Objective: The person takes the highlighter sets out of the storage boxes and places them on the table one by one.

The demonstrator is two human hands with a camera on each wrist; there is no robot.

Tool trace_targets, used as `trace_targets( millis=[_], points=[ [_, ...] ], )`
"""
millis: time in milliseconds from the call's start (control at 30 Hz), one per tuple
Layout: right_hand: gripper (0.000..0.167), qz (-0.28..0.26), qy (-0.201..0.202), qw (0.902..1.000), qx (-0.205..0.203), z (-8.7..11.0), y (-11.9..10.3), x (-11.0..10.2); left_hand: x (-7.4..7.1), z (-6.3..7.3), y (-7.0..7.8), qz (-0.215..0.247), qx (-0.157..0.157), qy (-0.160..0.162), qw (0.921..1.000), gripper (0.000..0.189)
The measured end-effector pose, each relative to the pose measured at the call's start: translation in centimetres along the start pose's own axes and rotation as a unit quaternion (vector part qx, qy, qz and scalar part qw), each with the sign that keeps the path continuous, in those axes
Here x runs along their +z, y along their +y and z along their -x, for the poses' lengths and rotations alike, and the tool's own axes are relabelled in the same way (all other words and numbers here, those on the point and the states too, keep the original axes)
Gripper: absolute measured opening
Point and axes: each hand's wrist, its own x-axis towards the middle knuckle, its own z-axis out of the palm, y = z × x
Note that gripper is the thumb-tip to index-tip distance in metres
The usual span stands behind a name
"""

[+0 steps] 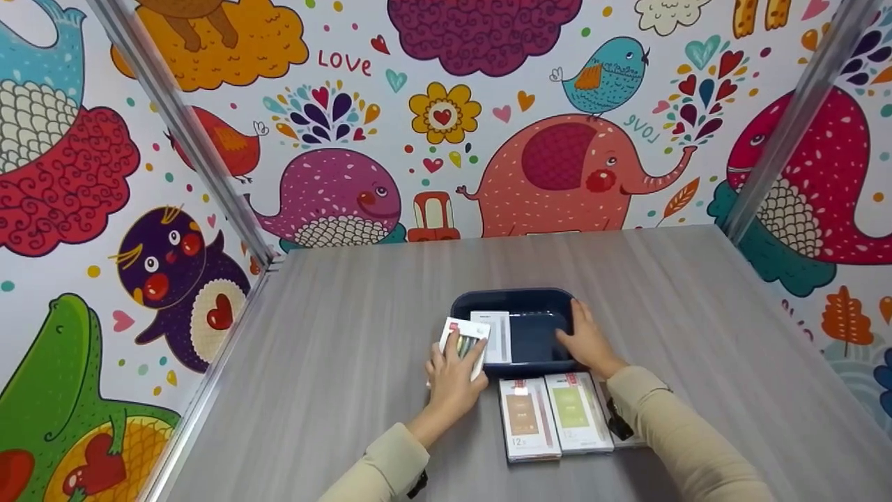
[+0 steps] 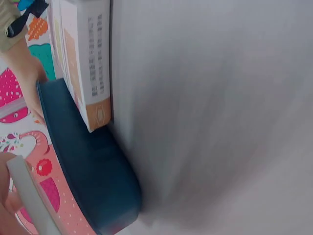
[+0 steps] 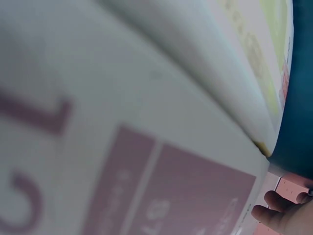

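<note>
A dark blue rectangular plastic basin (image 1: pixel 540 366) stands on the table. My left hand (image 1: pixel 453 373) grips a white box (image 1: pixel 454 325) with a small red label and a picture of pens, tilted over the basin's front left corner. Inside the basin, at its left end, lies a flat white box (image 1: pixel 499 335). My right hand (image 1: pixel 592 341) holds the basin's right wall, thumb inside and fingers along the outside. In the right wrist view its fingers (image 3: pixel 276 210) show beside the basin (image 3: pixel 301 112).
Before the basin, side by side, lie a white box with an orange panel (image 1: pixel 526 422), one with a green panel (image 1: pixel 575 415), and one with a mauve panel (image 3: pixel 195 186), mostly under my right forearm in the head view. The grey wood-grain table (image 1: pixel 334 335) meets cartoon-printed walls (image 1: pixel 446 160).
</note>
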Motion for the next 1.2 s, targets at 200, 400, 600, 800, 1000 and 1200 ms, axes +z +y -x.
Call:
trace_targets(
  millis=[200,400,600,800,1000,1200],
  points=[
    [0.076,-0.003,-0.005,1.0,0.001,-0.1,0.0,0.0,-0.1,1.4,0.2,0.008,0.003,-0.01,0.9999,0.052],
    [0.076,0.003,0.001,1.0,-0.006,-0.2,0.1,0.2,-0.1,3.2,0.2,0.023,0.006,-0.006,0.9997,0.052],
    [0.076,0.0,-0.002,1.0,0.003,-0.1,0.1,0.0,0.1,4.5,0.1,0.013,0.019,0.006,0.9997,0.053],
    [0.075,0.002,-0.007,1.0,0.005,0.0,0.0,-0.1,0.3,5.6,-0.2,0.0,0.031,0.012,0.9994,0.056],
    [0.076,-0.006,-0.004,1.0,0.004,0.0,-0.2,-0.2,0.8,7.0,-0.1,-0.011,0.05,0.021,0.9984,0.061],
    [0.075,-0.005,-0.007,1.0,0.004,-0.1,-0.1,-0.2,1.5,8.1,0.0,-0.014,0.055,0.018,0.9982,0.067]
  ],
)
